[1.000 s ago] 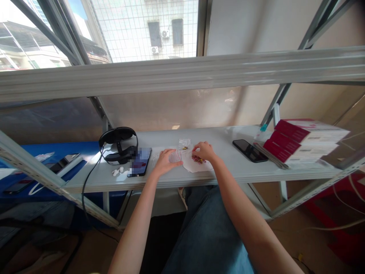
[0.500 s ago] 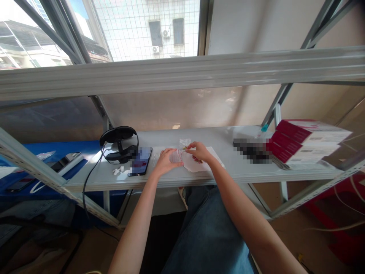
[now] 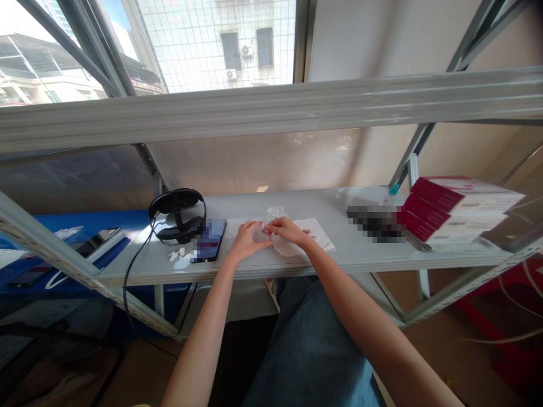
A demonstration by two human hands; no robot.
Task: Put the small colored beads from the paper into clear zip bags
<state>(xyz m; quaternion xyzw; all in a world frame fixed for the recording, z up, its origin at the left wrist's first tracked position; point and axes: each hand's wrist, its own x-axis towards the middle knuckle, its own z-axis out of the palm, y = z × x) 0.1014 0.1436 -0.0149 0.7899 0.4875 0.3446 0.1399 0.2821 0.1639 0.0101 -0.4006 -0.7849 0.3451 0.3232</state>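
Note:
My left hand [image 3: 245, 243] is closed on a small clear plastic bag [image 3: 258, 233], thumb to the front and fingers behind. At the bag's mouth is my right hand [image 3: 286, 229], its fingertips pinched together on something too small to make out. Beneath the right hand and wrist lies a sheet of white paper [image 3: 321, 230]. A few small reddish pieces [image 3: 309, 232] show on that sheet, partly hidden by the hand. Just behind the hands, another small clear bag [image 3: 275, 212] lies flat on the grey shelf [image 3: 331, 199].
Left of my hands are a phone [image 3: 211, 240], white earbuds [image 3: 176, 254] and a black headset [image 3: 177, 215] with a cable hanging over the edge. Red-and-white boxes [image 3: 458, 209] are stacked at the right, beside a blurred dark object [image 3: 375, 223]. A metal beam [image 3: 271, 113] crosses above.
My right hand has moved left, from above the paper to the mouth of the bag. The left hand stays in place with the bag.

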